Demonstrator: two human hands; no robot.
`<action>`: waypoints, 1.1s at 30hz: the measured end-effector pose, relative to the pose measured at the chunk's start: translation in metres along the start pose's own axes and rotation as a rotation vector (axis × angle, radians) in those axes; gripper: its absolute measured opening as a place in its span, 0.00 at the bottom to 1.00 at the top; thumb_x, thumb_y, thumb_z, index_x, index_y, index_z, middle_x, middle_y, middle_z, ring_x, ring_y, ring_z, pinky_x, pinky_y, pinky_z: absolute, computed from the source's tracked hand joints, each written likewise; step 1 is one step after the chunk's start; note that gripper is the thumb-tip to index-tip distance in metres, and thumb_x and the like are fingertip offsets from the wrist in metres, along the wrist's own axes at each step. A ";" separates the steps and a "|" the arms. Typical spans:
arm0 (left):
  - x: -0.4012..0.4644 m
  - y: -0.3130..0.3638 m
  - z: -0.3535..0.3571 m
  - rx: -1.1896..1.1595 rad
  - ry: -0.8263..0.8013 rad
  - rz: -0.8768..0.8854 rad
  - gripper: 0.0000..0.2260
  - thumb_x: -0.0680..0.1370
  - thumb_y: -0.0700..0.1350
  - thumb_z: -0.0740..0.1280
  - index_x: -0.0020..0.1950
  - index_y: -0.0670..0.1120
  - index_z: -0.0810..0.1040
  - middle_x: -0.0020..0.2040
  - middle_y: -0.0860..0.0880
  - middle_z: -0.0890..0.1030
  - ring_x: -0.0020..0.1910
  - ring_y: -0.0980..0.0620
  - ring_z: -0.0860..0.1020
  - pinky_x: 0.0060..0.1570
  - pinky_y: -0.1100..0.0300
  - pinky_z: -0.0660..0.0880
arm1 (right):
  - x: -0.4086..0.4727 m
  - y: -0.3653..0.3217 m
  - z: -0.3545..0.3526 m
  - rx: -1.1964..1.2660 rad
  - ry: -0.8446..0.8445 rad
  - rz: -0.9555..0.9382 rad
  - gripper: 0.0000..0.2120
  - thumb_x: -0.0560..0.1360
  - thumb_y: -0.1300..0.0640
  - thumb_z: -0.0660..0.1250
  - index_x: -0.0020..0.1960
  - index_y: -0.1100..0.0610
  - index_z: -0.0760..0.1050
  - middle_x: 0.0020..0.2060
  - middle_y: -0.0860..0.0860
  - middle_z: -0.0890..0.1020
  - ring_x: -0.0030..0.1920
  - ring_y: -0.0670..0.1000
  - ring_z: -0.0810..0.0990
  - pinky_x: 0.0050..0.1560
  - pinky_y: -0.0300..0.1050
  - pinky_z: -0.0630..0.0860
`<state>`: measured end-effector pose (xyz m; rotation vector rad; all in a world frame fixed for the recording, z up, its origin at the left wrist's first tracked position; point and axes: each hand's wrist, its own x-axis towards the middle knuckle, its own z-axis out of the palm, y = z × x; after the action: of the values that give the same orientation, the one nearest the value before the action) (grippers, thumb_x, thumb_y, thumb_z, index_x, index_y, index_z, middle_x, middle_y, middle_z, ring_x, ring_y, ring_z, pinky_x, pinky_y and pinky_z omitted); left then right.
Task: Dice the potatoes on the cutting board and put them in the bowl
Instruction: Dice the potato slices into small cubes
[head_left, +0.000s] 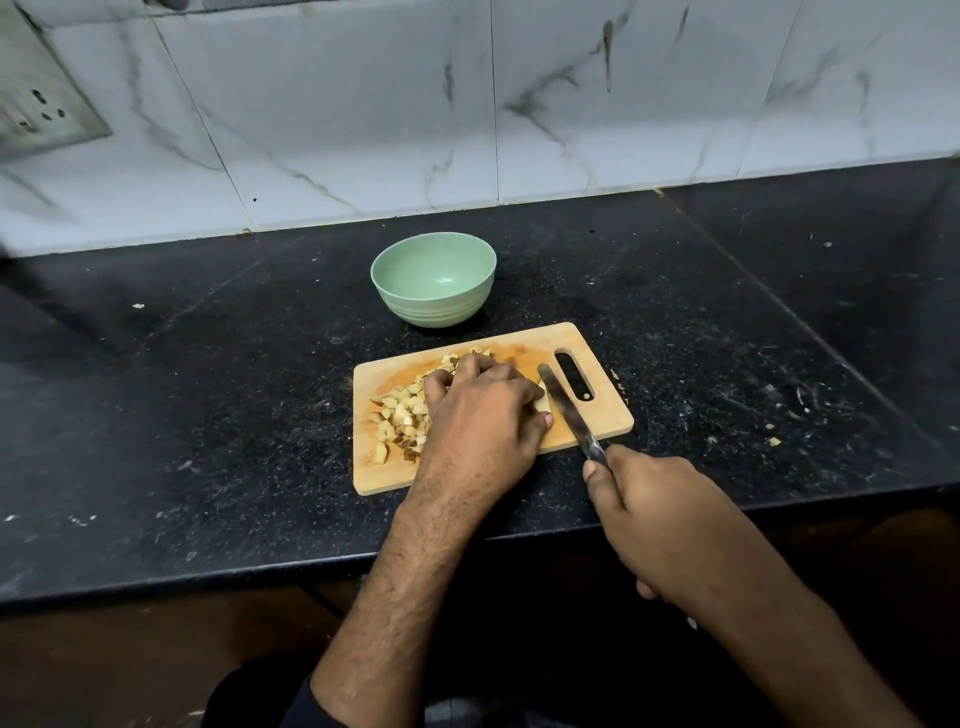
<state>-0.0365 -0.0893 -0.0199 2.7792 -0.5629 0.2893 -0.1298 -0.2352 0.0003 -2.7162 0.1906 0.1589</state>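
Left hand (480, 410) sits curled over a potato piece (543, 402) mid-board, hiding most of it. Right hand (644, 512) grips the knife (566, 408), blade angled just right of that piece. Diced potato (400, 415) piled on the left part of the cutting board (597, 415). Green bowl (434, 278) above the board, apart from it, on the black counter (208, 389). Wall socket (39, 111) at upper left of frame.

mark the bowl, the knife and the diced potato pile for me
bowl (470, 291), head view, outer front wall below the rim.
knife (563, 402), head view, middle of the blade over the cutting board.
diced potato pile (400, 415), head view, centre of the cubes on the board's left part.
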 end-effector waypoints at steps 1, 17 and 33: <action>0.000 -0.001 -0.001 0.008 -0.002 0.005 0.14 0.79 0.57 0.66 0.63 0.56 0.79 0.61 0.60 0.77 0.68 0.54 0.64 0.65 0.46 0.56 | 0.000 0.000 0.000 -0.003 -0.005 0.000 0.16 0.83 0.42 0.49 0.47 0.50 0.70 0.35 0.50 0.79 0.33 0.49 0.80 0.42 0.50 0.81; 0.005 0.005 0.007 -0.059 0.111 -0.074 0.06 0.77 0.52 0.71 0.52 0.54 0.84 0.53 0.58 0.81 0.59 0.54 0.69 0.59 0.51 0.58 | 0.000 -0.014 0.004 -0.131 0.034 -0.035 0.16 0.84 0.45 0.48 0.52 0.51 0.70 0.38 0.47 0.76 0.40 0.52 0.79 0.44 0.48 0.79; 0.008 0.006 0.009 -0.083 0.127 -0.117 0.05 0.76 0.53 0.72 0.51 0.55 0.84 0.52 0.58 0.82 0.60 0.55 0.68 0.57 0.52 0.55 | 0.024 -0.005 0.000 -0.179 -0.073 -0.067 0.14 0.85 0.47 0.48 0.56 0.51 0.71 0.36 0.49 0.76 0.31 0.49 0.73 0.42 0.49 0.79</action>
<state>-0.0308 -0.1001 -0.0247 2.6775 -0.3720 0.4035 -0.1052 -0.2334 -0.0009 -2.8845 0.0667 0.2674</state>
